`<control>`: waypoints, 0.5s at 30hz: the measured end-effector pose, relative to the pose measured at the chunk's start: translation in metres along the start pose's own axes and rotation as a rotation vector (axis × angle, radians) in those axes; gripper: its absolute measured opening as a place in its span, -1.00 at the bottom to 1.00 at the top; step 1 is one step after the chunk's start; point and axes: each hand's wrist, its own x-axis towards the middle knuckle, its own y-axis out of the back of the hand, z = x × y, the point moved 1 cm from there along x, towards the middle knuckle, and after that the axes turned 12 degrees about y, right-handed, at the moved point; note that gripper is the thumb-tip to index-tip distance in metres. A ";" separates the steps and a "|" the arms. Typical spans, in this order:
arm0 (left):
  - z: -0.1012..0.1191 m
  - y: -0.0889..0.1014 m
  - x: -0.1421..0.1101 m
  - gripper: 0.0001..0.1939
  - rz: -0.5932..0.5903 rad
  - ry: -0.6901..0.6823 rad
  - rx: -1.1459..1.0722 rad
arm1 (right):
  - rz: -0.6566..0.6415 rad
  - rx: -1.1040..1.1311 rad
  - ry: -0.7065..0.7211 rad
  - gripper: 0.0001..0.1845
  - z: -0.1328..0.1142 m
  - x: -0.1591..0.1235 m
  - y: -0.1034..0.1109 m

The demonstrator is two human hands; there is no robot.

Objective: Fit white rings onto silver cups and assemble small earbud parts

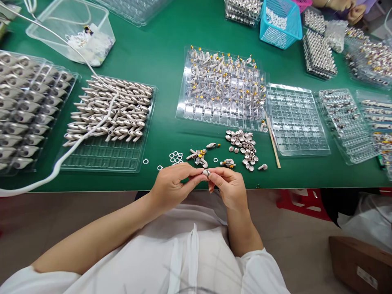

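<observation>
From where I stand, both hands meet just below the centre of the frame, at the near edge of the green surface point(165, 53). The left hand point(171, 183) and the right hand point(229, 185) pinch one small, pale, rounded piece point(206, 173) between thumbs and fingers; its finer detail is hidden.

Just above lie beige curved parts with yellow tips point(200, 154), with thin white rings point(173, 157) to their left and small silvery-beige domed caps point(241, 143) to their right. A clear plastic tray point(183, 110) of similar yellow-tipped parts sits above centre.

I'd judge the step as close fingertip work on that one piece; the next move calls for a light, steady two-handed pinch and careful alignment.
</observation>
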 end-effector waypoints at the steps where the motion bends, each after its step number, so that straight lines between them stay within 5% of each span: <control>1: 0.001 0.000 0.000 -0.93 -0.005 -0.017 0.002 | -0.010 0.005 -0.005 -0.84 0.000 0.000 0.000; 15: 0.004 0.004 0.002 -0.88 -0.074 0.078 -0.047 | -0.061 0.072 -0.047 -0.80 -0.001 0.001 0.002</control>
